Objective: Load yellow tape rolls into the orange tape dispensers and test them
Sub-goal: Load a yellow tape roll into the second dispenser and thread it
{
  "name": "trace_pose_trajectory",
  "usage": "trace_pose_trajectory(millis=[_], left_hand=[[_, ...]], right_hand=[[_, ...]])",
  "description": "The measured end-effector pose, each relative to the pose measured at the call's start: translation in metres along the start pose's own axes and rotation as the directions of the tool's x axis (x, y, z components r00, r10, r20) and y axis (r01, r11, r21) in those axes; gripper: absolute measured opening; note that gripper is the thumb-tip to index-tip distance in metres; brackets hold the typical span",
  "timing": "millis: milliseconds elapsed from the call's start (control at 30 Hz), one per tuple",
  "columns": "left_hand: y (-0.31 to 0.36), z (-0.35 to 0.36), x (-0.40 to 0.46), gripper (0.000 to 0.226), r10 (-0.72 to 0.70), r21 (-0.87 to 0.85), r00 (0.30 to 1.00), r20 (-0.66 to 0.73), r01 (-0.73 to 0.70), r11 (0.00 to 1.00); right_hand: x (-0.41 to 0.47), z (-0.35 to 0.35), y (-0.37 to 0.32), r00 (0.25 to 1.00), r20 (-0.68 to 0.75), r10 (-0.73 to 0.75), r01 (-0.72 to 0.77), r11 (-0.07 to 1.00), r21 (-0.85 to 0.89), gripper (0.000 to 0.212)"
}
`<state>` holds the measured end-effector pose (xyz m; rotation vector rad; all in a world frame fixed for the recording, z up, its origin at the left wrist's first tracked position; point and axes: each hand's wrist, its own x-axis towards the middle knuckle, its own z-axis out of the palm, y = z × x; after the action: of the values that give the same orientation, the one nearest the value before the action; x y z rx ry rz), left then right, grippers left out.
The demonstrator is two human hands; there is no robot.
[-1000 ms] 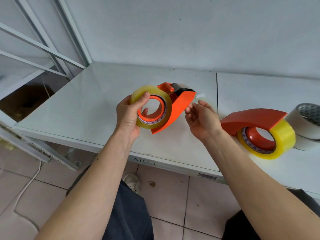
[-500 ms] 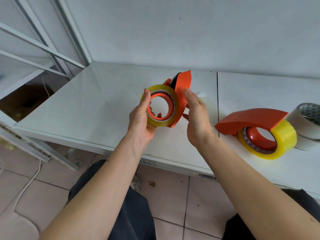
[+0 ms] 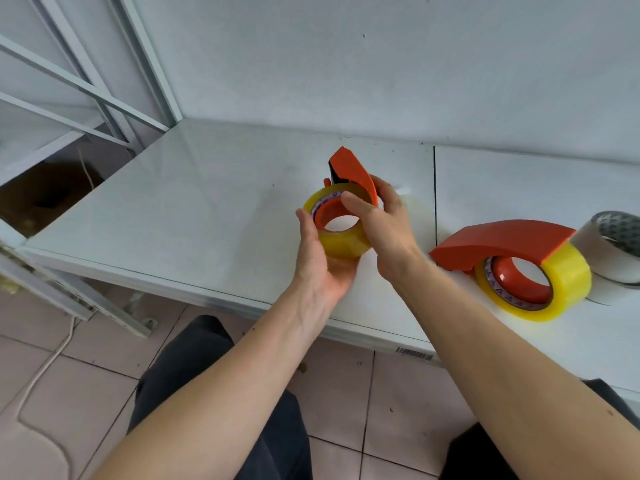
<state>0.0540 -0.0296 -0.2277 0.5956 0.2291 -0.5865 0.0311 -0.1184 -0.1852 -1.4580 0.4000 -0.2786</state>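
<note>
A yellow tape roll (image 3: 341, 244) sits on the hub of an orange tape dispenser (image 3: 349, 169), held above the white table (image 3: 194, 216). My left hand (image 3: 317, 261) cups the roll from below and the left. My right hand (image 3: 379, 223) grips the dispenser from the right, thumb over the roll's top and fingers behind the orange shell. The dispenser's pointed cutter end stands up and away from me. A second orange dispenser (image 3: 502, 237) with a yellow roll (image 3: 554, 285) on it lies on the table to the right.
Grey-white tape rolls (image 3: 616, 247) are stacked at the right edge, touching the second dispenser. A metal rack frame (image 3: 104, 95) stands at the left. A small clear scrap of tape (image 3: 403, 191) lies behind my right hand. Tiled floor and my knees are below the table edge.
The dispenser has been turned so the roll's open face tips upward and the cutter end points away. My right hand went from flat against its side to gripping it, thumb over the roll.
</note>
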Motion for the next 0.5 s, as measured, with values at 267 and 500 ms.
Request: trace_pose_trajectory(millis=[267,500], left_hand=[[-0.009,0.014,-0.007,0.101,-0.235,0.319,0.949,-0.21,0.293,0.901],[-0.008,0.016,-0.007,0.102,-0.311,0.257,0.93,-0.197,0.355,0.899]], right_hand=[[0.02,-0.007,-0.032,0.999,0.019,-0.026,0.031,0.915,-0.402,0.022],[0.037,-0.008,-0.053,0.958,0.115,0.263,-0.16,0.823,-0.545,0.029]])
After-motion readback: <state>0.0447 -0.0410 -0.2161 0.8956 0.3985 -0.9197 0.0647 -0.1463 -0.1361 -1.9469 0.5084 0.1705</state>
